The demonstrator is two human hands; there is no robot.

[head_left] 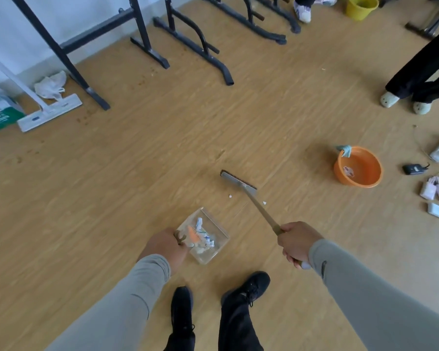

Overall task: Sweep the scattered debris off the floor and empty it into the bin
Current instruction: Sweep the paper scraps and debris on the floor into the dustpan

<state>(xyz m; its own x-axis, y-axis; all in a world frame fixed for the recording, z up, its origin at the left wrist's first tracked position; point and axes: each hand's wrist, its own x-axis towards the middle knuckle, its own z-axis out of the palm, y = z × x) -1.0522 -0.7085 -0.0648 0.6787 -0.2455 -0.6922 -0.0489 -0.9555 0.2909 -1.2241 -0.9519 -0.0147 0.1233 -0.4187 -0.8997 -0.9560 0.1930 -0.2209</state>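
The right hand (295,243) is wrapped around the upper end of a broom handle (261,211), fingers curled tight on it. The handle slants away from the person down to the broom head (238,180), which rests on the wooden floor (137,160) with its dark bristles on the far edge. The left hand (166,245) grips the brownish handle of a clear dustpan (204,236), which sits low just in front of the person's black shoes (246,287); whether it touches the floor is hard to tell. Inside the dustpan lies collected debris (200,236): crumpled white and blue paper and an orange scrap. Taking the broom head as the landmark, two small white scraps (230,196) lie on the floor just on the near side of it, one to either side of the handle. The dustpan is nearer still and to the left. An orange basin (357,171) with a cloth over its rim stands well to the right of the broom head. A flat white mop (48,114) lies far to its left, near the wall, and a yellow bucket (361,6) stands far beyond it to the right.
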